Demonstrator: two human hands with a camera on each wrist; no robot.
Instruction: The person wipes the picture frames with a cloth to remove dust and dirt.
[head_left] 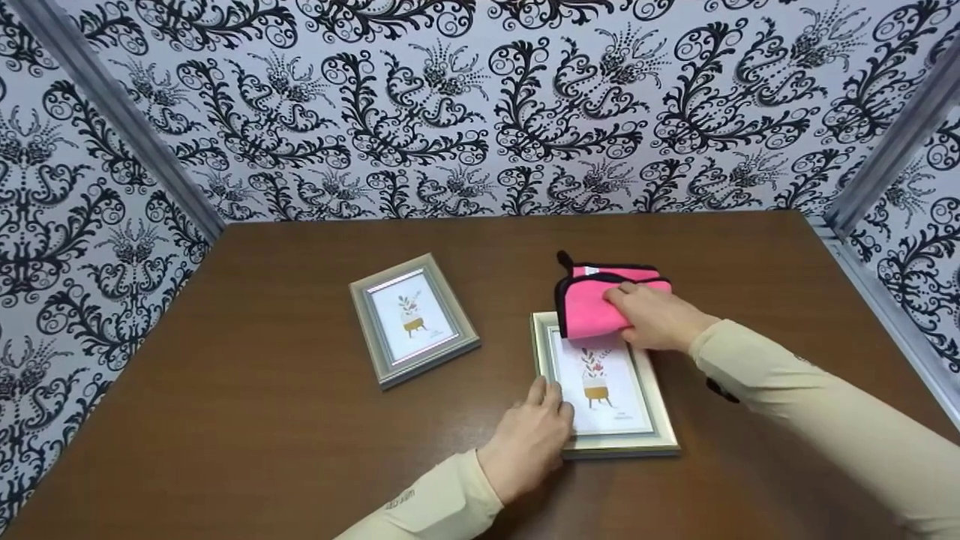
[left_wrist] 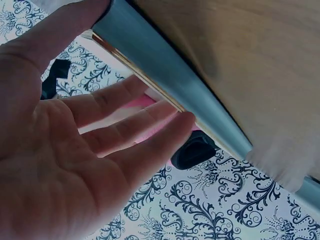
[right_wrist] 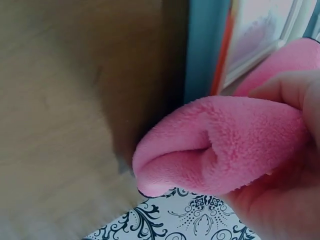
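Left hand [head_left: 529,439]: lies at the right frame's left edge, by the near corner; thumb and fingers stand apart, touching the rim without closing round it. A steady, gentle press there should be enough to stop any sliding.
Right frame [head_left: 622,401]: on the table, print up, between the hands, its far end partly under the cloth.
Left frame [head_left: 412,319]: also face up, turned at an angle, well apart from the right frame; neither hand touches it.
Right hand [head_left: 660,315]: thumb and fingers clamped on the cloth, over the far right corner of the right frame.
Cloth [head_left: 596,307]: pink, folded, black-edged, lying across the far rail and reaching past it; its pressure cannot be told.
Stroke: the step looks like wiping. Even, overlapping passes with a flat fold would serve best, with care at the inner corners; the trim and loop are better held off the print.
Table [head_left: 262,412]: brown, bearing both frames.
Wall [head_left: 465,112]: white with black scrolls, behind everything.
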